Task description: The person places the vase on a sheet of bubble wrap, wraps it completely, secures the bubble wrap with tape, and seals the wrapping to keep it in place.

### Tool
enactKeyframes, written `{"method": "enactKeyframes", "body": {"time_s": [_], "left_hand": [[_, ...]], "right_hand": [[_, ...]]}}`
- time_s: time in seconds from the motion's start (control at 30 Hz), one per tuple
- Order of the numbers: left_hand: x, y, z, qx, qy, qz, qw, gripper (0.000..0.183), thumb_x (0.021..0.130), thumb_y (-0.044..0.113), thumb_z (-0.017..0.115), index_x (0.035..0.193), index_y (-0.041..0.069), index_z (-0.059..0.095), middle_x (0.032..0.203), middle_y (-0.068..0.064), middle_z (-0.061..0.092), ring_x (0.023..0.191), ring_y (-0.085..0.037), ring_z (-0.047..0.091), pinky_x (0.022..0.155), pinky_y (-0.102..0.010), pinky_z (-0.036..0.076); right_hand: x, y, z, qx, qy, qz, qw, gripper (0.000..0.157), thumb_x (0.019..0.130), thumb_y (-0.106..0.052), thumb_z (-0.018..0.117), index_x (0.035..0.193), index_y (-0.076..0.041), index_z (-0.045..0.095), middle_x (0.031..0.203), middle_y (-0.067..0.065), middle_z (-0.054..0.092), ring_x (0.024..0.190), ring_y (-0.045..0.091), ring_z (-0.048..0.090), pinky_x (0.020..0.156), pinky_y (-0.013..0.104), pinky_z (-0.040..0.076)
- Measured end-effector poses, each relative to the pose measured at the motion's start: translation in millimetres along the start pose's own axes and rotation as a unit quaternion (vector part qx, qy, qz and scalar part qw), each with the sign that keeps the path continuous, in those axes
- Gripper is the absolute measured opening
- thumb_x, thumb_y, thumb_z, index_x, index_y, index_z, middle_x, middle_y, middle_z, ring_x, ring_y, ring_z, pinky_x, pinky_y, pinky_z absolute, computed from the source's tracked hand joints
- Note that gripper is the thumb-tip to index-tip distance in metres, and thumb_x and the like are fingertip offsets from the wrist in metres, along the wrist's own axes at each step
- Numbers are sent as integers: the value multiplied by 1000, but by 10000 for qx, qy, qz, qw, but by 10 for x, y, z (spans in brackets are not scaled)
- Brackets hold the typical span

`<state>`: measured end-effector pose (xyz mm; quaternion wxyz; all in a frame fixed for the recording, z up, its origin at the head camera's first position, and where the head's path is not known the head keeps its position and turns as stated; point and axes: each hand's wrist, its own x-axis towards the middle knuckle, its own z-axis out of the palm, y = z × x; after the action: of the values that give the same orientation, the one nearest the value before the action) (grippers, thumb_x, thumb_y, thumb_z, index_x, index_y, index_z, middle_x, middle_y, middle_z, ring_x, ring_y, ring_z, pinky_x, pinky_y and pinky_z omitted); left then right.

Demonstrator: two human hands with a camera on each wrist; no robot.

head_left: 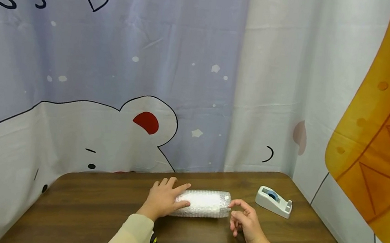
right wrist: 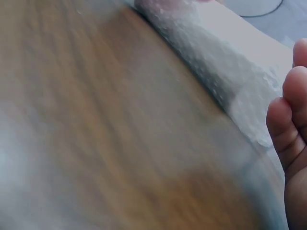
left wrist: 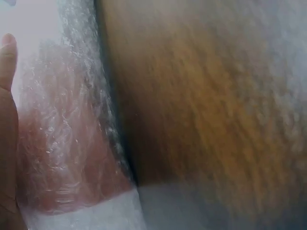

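Observation:
A bubble-wrapped bundle point(head_left: 206, 203), roughly cylindrical and with a white area on top, lies on its side across the brown wooden table point(head_left: 102, 204). My left hand point(head_left: 162, 198) rests on its left end, fingers spread and thumb along the near side. Beside the right end is my right hand point(head_left: 246, 224), fingers loosely bent; the index fingertip is at the wrap, and I cannot tell whether it touches. Close up in the left wrist view, the clear bubble wrap point(left wrist: 72, 129) looks crinkled. What the wrap encloses is hidden.
A white tape dispenser point(head_left: 274, 201) with a blue roll of tape stands at the right rear of the table. Printed curtains point(head_left: 131, 72) hang close behind the table and along its right side.

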<state>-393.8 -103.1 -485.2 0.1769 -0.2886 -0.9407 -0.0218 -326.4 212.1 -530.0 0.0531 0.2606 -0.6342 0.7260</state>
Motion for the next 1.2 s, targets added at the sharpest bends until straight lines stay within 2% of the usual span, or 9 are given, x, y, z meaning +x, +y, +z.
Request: {"method": "enactKeyframes", "body": {"time_s": [0.13,0.23,0.53,0.63,0.73,0.83,0.97,1.1,1.2], "left_hand": [[20,20,-6,155,78,38,9998,68,89,79,42,140,37,58,119,-9,51,104,-28,48,85,-50,41],[44,65,-54,243,1,-8,9997,64,90,76,47,135,33,62,113,-7,54,102,-27,50,84,-50,42],[107,296,-261,73,-808,-591,9950,61,95,62,54,152,41,44,124,-17,51,113,-39,48,94,-60,41],[106,341,-249,-166,-875,-702,9936,56,96,54,55,149,34,50,127,-20,48,120,-42,44,102,-63,35],[100,360,-177,-440,-630,-497,9958,50,96,44,55,140,20,57,134,-24,50,131,-46,42,112,-63,28],[91,353,-79,-461,-228,-222,9984,47,93,39,55,133,13,60,132,-18,58,129,-41,51,111,-59,34],[88,329,27,-437,233,-120,9987,50,90,40,54,133,16,60,120,-7,66,113,-32,61,101,-55,42],[111,320,91,-681,296,-204,9970,50,98,38,43,144,22,55,123,-5,65,115,-31,59,101,-55,40],[104,338,74,-790,252,-273,9962,46,106,37,32,146,27,54,125,-5,65,117,-31,58,101,-55,39]], "right_hand": [[-1,-6,79,-50,33,-196,9998,20,94,5,45,107,19,42,51,31,41,40,10,50,33,31,44],[-1,-15,105,-32,-2,-259,9997,20,94,5,44,108,20,42,51,33,40,38,14,48,33,32,44],[28,26,261,203,-385,-110,9990,24,95,3,46,112,19,43,55,37,39,44,6,52,36,28,46],[50,57,354,279,-496,-80,9983,24,94,4,47,113,19,43,56,38,38,45,5,53,37,26,46],[73,78,456,337,-599,-86,9976,26,94,4,47,113,21,40,57,40,37,45,5,53,38,25,46],[96,91,555,379,-678,-49,9970,29,94,2,47,113,22,38,58,41,36,45,5,53,39,23,46],[125,114,654,369,-619,138,9973,31,95,1,48,115,22,38,53,27,46,45,6,53,40,22,46],[156,128,732,358,-483,523,9968,31,97,-1,49,119,18,40,58,4,57,44,6,52,42,21,46],[173,127,792,384,-424,815,9950,32,97,-3,49,122,16,42,60,1,58,44,7,52,43,21,46]]}}
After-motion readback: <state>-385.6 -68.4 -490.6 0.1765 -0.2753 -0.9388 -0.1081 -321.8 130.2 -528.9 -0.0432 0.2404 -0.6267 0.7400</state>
